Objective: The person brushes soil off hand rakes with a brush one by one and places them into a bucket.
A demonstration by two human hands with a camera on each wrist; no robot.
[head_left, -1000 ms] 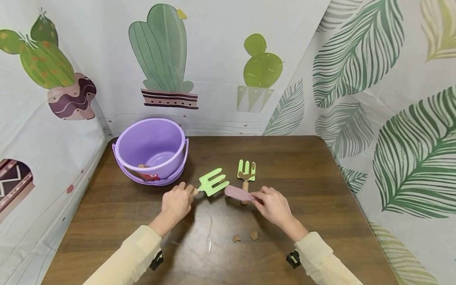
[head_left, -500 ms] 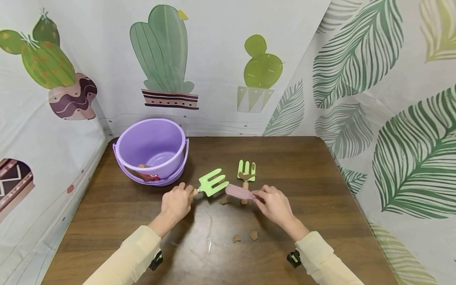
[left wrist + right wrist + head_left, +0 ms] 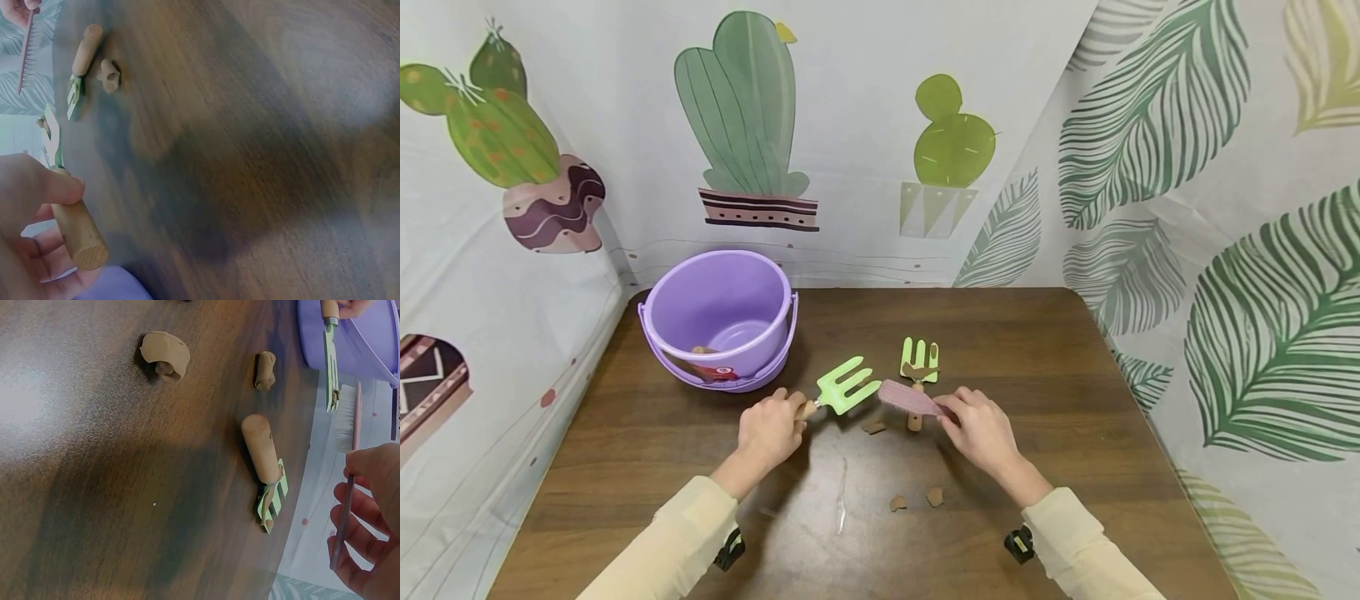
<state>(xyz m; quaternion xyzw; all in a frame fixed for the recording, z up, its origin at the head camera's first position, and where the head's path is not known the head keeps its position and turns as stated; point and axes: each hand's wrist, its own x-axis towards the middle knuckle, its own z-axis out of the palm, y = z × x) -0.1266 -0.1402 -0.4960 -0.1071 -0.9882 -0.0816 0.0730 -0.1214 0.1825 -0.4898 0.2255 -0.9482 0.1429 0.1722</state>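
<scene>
My left hand (image 3: 769, 429) grips the wooden handle of a green garden hand fork (image 3: 846, 387), its tines pointing right, above the table. In the right wrist view a small brown clay-like lump (image 3: 335, 397) clings to the tines. My right hand (image 3: 981, 429) pinches the thin handle of a pink brush (image 3: 908, 397), whose white bristles (image 3: 344, 425) face the fork tines, close to them. Below the fork a brown clay-like piece (image 3: 874, 427) lies on the table. A second green hand fork (image 3: 915, 423) lies partly behind the brush, with brown pieces (image 3: 919, 371) on its tines.
A purple bucket (image 3: 760, 362) stands at the back left, its handle down, with something brown (image 3: 702, 350) inside. Two brown fragments (image 3: 898, 502) lie near the front of the wooden table (image 3: 1037, 350). A patterned cloth (image 3: 857, 125) hangs behind.
The brown piece below the held fork has appeared on the table since one second ago. The brush has shifted slightly up and right and turned a little. The left hand has barely moved.
</scene>
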